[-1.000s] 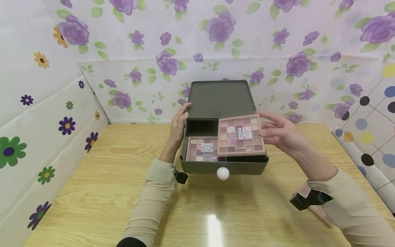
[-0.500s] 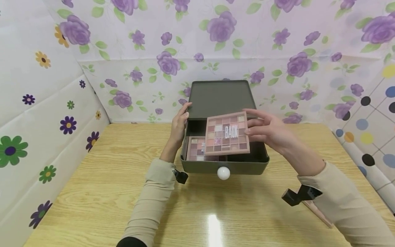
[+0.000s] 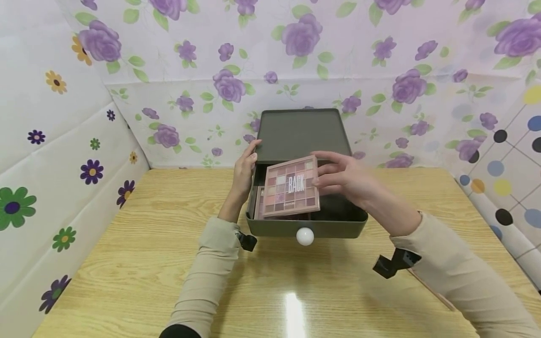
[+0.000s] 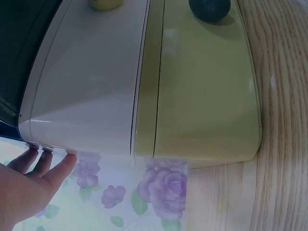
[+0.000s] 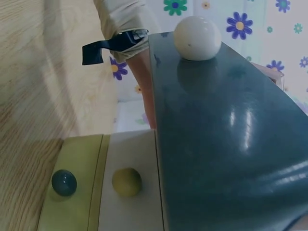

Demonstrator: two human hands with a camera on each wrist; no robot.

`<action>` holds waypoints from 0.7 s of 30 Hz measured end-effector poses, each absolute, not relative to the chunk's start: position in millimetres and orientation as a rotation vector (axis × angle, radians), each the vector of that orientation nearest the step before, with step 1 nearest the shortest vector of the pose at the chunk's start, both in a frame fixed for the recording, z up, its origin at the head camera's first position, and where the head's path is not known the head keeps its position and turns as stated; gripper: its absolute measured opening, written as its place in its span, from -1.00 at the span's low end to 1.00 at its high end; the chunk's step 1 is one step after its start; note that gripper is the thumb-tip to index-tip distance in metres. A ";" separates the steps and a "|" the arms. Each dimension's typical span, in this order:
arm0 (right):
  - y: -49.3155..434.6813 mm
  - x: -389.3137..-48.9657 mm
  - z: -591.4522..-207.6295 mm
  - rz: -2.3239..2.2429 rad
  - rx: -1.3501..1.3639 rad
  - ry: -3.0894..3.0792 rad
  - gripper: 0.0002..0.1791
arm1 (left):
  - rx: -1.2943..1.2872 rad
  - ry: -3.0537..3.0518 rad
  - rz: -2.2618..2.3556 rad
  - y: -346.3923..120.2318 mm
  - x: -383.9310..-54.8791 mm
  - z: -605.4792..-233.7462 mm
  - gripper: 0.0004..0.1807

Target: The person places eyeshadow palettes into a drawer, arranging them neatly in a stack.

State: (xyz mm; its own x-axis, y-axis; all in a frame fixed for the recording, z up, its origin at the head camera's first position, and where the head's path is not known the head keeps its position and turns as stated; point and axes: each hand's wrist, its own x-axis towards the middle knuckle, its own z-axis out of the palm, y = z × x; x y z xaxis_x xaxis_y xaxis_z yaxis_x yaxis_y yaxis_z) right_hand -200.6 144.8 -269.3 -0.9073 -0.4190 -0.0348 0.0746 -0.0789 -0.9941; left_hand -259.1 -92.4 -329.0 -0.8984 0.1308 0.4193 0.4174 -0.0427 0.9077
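In the head view my right hand [image 3: 346, 177] pinches a pink eyeshadow palette [image 3: 290, 186] by its right edge, tilted above the left half of a pulled-out dark grey drawer [image 3: 336, 229]. A second palette [image 3: 259, 207] lies inside that drawer, mostly covered by the held one. My left hand [image 3: 243, 176] rests on the left side of the drawer unit [image 3: 302, 134], beside its dark top. The left wrist view shows the left hand's [image 4: 36, 185] fingertips touching the unit's side, fingers extended. The right wrist view mostly catches the drawer front; the right hand is nearly out of sight there.
A white knob [image 3: 305, 236] sticks out from the dark drawer. Below it are a white drawer [image 5: 130, 149] with a yellow knob [image 5: 127, 182] and a yellow-green drawer [image 5: 77, 149] with a dark knob [image 5: 64, 183]. Another palette [image 3: 435, 292] lies on the wooden table, partly under the right sleeve.
My right hand has carried the eyeshadow palette leftward across the drawer, now over the palette lying in it. The left hand has stayed at the unit's side.
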 end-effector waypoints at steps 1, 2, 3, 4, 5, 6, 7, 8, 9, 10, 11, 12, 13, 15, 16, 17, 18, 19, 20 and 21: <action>142.8 -200.8 -269.8 -2.049 -0.375 1.867 -0.22 | -0.591 -2.016 -2.048 -92.4 -259.2 -329.0 -0.46; 141.1 -201.3 -270.3 -2.047 -0.373 1.865 -0.23 | -0.596 -2.012 -2.050 -92.4 -259.1 -329.1 -0.46; 139.4 -201.6 -270.7 -2.041 -0.376 1.868 -0.23 | -0.598 -2.008 -2.049 -92.4 -259.2 -329.2 -0.46; 137.9 -201.9 -270.9 -2.036 -0.381 1.867 -0.22 | -0.595 -2.007 -2.048 -92.4 -259.1 -329.2 -0.46; 136.0 -202.1 -271.1 -2.028 -0.381 1.871 -0.22 | -0.594 -2.002 -2.048 -92.3 -258.9 -329.0 -0.46; 134.3 -202.2 -271.1 -2.020 -0.382 1.872 -0.22 | -0.592 -1.996 -2.047 -92.3 -258.8 -328.9 -0.47; 132.9 -202.3 -271.2 -2.012 -0.382 1.876 -0.22 | -0.591 -1.993 -2.043 -92.0 -258.8 -328.7 -0.47; 131.6 -202.6 -271.3 -2.003 -0.377 1.880 -0.22 | -0.588 -1.992 -2.040 -91.7 -258.8 -328.6 -0.47; 130.3 -202.8 -271.4 -1.994 -0.381 1.883 -0.22 | -0.585 -1.990 -2.039 -91.4 -258.9 -328.5 -0.47; 129.1 -202.9 -271.5 -1.986 -0.379 1.885 -0.22 | -0.583 -1.991 -2.038 -91.4 -258.8 -328.2 -0.47; 127.9 -203.1 -271.7 -1.979 -0.374 1.888 -0.22 | -0.585 -1.993 -2.037 -91.5 -258.6 -328.0 -0.47; 127.0 -203.3 -272.0 -1.974 -0.369 1.888 -0.22 | -0.583 -2.000 -2.032 -91.7 -258.5 -327.9 -0.47; 126.1 -203.5 -272.2 -1.967 -0.366 1.890 -0.22 | -0.579 -2.008 -2.027 -91.9 -258.4 -327.8 -0.47; 124.7 -203.4 -272.0 -1.948 -0.355 1.896 -0.22 | -0.571 -2.021 -2.017 -92.3 -258.1 -327.5 -0.47; 124.2 -203.5 -272.0 -1.936 -0.342 1.902 -0.23 | -0.568 -2.029 -2.008 -92.5 -258.0 -327.5 -0.47; 123.8 -203.5 -272.0 -1.925 -0.331 1.908 -0.23 | -0.563 -2.035 -2.001 -92.5 -257.9 -327.4 -0.47; 123.6 -203.3 -271.9 -1.913 -0.325 1.916 -0.24 | -0.558 -2.040 -1.997 -92.4 -258.1 -327.4 -0.47; 123.7 -203.3 -271.9 -1.898 -0.321 1.925 -0.25 | -0.557 -2.038 -1.998 -92.3 -258.3 -327.5 -0.47; 123.9 -203.1 -271.9 -1.884 -0.316 1.934 -0.25 | -0.562 -2.034 -2.003 -92.0 -258.6 -327.6 -0.47; 124.3 -203.1 -272.0 -1.869 -0.314 1.944 -0.26 | -0.565 -2.030 -2.008 -91.7 -258.9 -327.8 -0.47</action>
